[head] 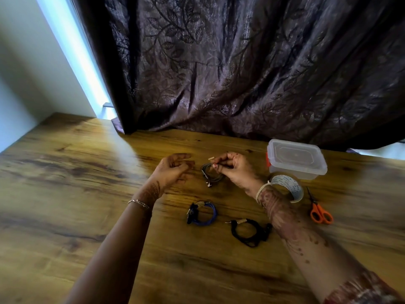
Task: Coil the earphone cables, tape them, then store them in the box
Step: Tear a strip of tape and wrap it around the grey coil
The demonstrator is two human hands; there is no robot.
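1. Curtain (pixel 241 62): dark, leaf-patterned. It fills the frame from 11 to 2 o'clock, and its hem rests on the far edge of the table.
2. Table (pixel 76 172): wood-grain top that carries all the items below.
3. Box (pixel 295 161): clear plastic with the lid seated and an orange latch on its left end. It stands at 3 o'clock from the hands, near the curtain hem.
4. Left hand (pixel 173 170): motion-blurred. The fingers are loosely curled with nothing visible in them. It is held above the table at 9 o'clock from the grey coil and is not touching it.
5. Right hand (pixel 234 170): the fingers and thumb pinch the grey coil (pixel 210 170) at its 3 o'clock side. The coil hangs above the table with its plug end trailing toward 6 o'clock. The two hands are apart, with the coil between them.
6. Tape roll (pixel 295 191): clear, lying just beside the box at its 6 o'clock, partly behind the right wrist.
7. Scissors (pixel 321 212): orange handles, lying at 5 o'clock from the tape roll.
8. Black coil (pixel 249 243): wound, lying on the table at 5 o'clock from the grey coil and against the right forearm.
9. Blue coil (pixel 213 212): wound, lying at 6 o'clock from the grey coil and just left of the black coil, apart from it.
10. Pale strip (pixel 210 159): a small strip projecting from the right fingertips at 12 o'clock of the grey coil. The material cannot be determined.
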